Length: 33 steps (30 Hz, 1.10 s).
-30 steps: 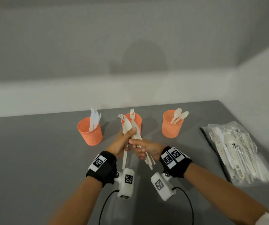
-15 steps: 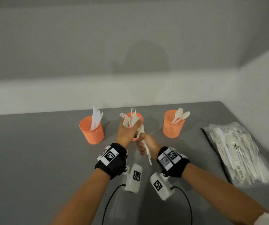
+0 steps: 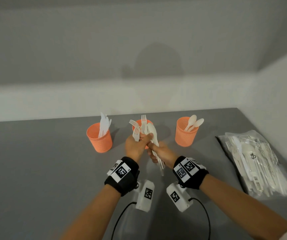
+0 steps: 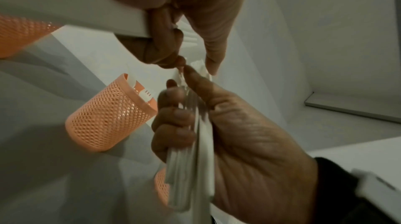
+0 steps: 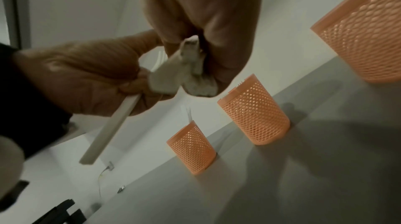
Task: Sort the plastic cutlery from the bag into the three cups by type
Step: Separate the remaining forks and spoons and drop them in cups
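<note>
Three orange mesh cups stand in a row: the left cup (image 3: 99, 139) holds knives, the middle cup (image 3: 148, 121) forks, the right cup (image 3: 186, 135) spoons. Just in front of the middle cup, my right hand (image 3: 160, 151) grips a bundle of white cutlery (image 3: 152, 134) by the handles, with a spoon bowl on top. My left hand (image 3: 142, 138) pinches a single fork (image 3: 136, 134) beside the bundle, tines up. The right wrist view shows that fork's handle (image 5: 108, 128) sticking out below my left hand (image 5: 86, 76). The clear bag (image 3: 253, 161) of cutlery lies at the right.
The grey table (image 3: 35, 170) ends at a pale wall behind the cups and another wall close on the right, beyond the bag. Cables from the wrist cameras (image 3: 179, 196) hang below my forearms.
Both hands have risen and moved forward to the middle cup. My left hand has drawn one fork out to the left of the bundle that my right hand keeps holding.
</note>
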{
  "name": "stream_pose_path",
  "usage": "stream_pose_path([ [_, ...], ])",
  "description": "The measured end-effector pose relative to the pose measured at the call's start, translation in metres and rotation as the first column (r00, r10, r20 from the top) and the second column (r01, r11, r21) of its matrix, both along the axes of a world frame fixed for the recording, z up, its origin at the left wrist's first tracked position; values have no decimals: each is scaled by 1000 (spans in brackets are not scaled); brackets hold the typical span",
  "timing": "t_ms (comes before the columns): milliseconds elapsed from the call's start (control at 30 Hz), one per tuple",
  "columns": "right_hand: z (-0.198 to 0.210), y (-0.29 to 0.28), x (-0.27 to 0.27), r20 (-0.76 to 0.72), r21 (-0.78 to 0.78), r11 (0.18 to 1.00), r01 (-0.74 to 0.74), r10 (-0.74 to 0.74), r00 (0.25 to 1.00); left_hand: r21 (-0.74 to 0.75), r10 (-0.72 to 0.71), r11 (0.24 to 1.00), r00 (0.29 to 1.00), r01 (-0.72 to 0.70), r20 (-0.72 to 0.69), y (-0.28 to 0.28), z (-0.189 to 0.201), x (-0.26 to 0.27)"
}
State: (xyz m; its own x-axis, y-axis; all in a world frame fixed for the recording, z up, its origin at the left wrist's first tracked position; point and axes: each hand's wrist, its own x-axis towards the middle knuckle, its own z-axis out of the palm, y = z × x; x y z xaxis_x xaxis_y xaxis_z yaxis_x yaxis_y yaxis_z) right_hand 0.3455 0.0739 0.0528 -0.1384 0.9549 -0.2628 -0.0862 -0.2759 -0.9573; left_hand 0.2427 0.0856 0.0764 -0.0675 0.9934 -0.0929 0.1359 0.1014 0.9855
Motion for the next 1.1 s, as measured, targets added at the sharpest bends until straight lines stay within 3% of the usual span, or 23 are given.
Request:
stream_pose_path([
  [133, 0, -3, -1, 7, 39, 999, -30, 30, 1000, -26, 31, 999, 999, -30, 38, -1, -7, 4],
  [367, 0, -8, 7, -163, -27, 997, -72, 66, 984, -52, 113, 992, 993, -112, 20, 1, -13, 1],
  [533, 2, -10, 12, -198, -48, 997, -55, 44, 979, -3, 229, 973, 960, -231, 162, 2, -9, -5],
  [633, 1, -13, 10, -171, -58, 995, -76, 65, 983, -53, 277, 961, 930, -273, 242, 5, -8, -9],
  [833, -2, -17, 8, -181, -85, 996, -23, 7, 983, -154, 261, 964, 887, -218, 381, 0, -9, -12],
  [1000, 0, -18, 16, -198, -86, 995, -59, 41, 979, -174, 99, 983, 960, -54, 260, -12, -15, -15],
  [1100, -1, -19, 16, -185, -71, 992, -102, 87, 979, -156, 20, 987, 964, 22, 265, -18, -16, -8],
])
